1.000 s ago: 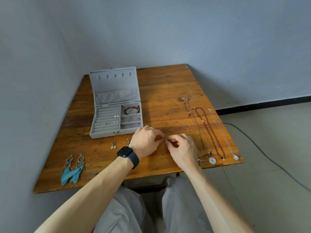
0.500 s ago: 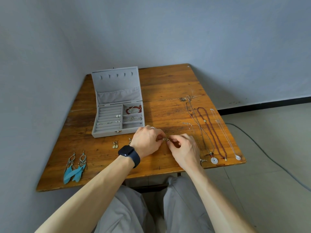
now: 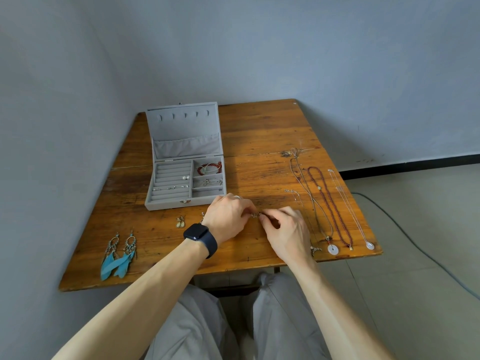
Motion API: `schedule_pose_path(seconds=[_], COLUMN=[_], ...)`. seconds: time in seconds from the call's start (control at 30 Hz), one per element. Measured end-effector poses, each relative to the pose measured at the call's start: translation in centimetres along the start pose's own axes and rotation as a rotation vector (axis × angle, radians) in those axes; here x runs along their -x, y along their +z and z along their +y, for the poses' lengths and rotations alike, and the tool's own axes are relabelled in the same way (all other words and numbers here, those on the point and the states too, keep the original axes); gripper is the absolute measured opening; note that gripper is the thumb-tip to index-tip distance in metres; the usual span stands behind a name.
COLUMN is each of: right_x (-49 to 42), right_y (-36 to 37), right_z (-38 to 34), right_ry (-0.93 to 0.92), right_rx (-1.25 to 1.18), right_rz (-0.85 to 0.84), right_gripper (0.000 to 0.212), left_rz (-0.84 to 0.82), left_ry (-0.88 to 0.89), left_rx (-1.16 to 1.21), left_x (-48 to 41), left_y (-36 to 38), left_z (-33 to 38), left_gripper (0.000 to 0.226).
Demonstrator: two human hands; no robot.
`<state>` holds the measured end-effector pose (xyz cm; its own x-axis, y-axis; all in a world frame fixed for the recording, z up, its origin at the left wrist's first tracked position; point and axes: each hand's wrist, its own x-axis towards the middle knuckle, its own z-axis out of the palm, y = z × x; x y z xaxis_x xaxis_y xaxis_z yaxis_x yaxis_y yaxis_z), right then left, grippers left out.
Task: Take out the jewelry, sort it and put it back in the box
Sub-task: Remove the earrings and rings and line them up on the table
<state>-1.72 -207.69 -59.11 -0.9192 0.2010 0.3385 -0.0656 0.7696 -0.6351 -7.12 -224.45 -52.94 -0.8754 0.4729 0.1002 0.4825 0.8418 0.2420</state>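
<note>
Grey box, red bracelet inside

On the wooden bench a grey jewelry box stands open, lid upright; a red bead bracelet lies in its far right compartment and two pearl studs sit on the ring rolls. Just in front of the box, the left hand and right hand meet, fingertips pinching a small metal piece between them. Blue feather earrings lie at the near left corner; several necklaces stretch side by side along the right edge
</note>
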Motion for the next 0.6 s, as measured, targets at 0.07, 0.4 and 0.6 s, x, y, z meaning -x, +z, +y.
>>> schedule_pose_path(seconds=[0.07, 0.4, 0.6], right_x=[0.0, 0.1, 0.3], right_y=[0.0, -0.2, -0.8], right_z=[0.0, 0.1, -0.3], right_ry=[-0.001, -0.007, 0.013], right_rx=[-0.002, 0.0, -0.011], right_rz=[-0.011, -0.027, -0.075], right_gripper=[0.024, 0.028, 0.036], left_rz=[-0.003, 0.008, 0.072], left_ry=[-0.004, 0.004, -0.029], left_rx=[0.003, -0.008, -0.014], left_x=[-0.1, 0.0, 1.4], left_y=[-0.1, -0.3, -1.2], left_z=[0.1, 0.2, -0.2], left_gripper=[0.022, 0.023, 0.025])
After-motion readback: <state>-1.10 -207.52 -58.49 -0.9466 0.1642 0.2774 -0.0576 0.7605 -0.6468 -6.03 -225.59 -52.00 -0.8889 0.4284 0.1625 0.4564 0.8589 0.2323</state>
